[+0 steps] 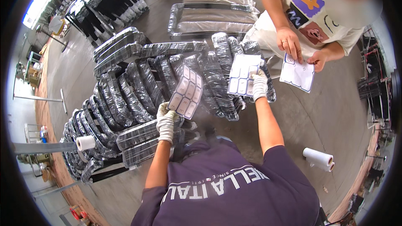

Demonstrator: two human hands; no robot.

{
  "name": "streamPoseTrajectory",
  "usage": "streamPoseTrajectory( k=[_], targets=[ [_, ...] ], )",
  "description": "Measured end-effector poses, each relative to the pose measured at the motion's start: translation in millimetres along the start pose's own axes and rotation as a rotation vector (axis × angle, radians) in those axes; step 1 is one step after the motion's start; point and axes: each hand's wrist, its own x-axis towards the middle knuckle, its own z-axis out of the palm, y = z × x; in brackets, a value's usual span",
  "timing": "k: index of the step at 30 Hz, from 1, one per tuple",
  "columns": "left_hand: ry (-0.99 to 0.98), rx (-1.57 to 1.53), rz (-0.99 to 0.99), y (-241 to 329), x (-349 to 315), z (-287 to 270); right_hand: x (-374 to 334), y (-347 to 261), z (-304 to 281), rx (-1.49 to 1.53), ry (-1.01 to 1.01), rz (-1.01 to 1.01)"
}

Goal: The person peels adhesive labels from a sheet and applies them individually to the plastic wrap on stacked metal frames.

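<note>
My left hand (pixel 166 122), in a white knit glove, grips the lower left corner of a label sheet (pixel 187 93) with rows of blue-bordered rounded stickers. The sheet is tilted, its marked face up. In my gloved right hand (pixel 260 85) is a second sheet of labels (pixel 244 73), pinched at its right edge; its upper part is bare white and stickers remain lower down. Both sheets are above a heap of black parts wrapped in clear film (pixel 144 79). Across from me at the right, a co-worker's two hands hold another label sheet (pixel 297 72).
Flat film-wrapped panels (pixel 213 14) lie on the floor beyond the heap. White film rolls (pixel 318 157) lie at the right. A smaller white roll (pixel 85 143) sits by a metal bar at the left. Black wrapped parts (pixel 109 4) hang on a rack at the far left.
</note>
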Motion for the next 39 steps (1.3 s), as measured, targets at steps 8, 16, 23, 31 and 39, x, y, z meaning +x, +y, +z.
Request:
streamPoseTrajectory(
  k=[8, 16, 23, 31, 39],
  targets=[
    [-0.061, 0.046, 0.184, 53.6, -44.1, 9.9, -40.6, -69.6, 39.6, -1.334, 0.173, -0.253],
    [-0.120, 0.104, 0.190, 98.2, -65.2, 5.0, -189.5, -120.0, 165.6, -0.612, -1.109, -0.473],
    [0.063, 0.014, 0.316, 94.1, -66.0, -27.6, -206.6, -116.0, 183.2, -0.077, -1.240, 0.606],
    [-0.027, -0.045, 0.361, 103.0, -78.5, -56.6, -233.7, -117.0, 216.1, -0.265, -1.180, 0.429],
    [-0.226, -0.662, 0.153, 98.1, -69.4, -96.3, -217.7, -99.0, 213.8, -0.258, -1.169, 0.338]
  ],
)
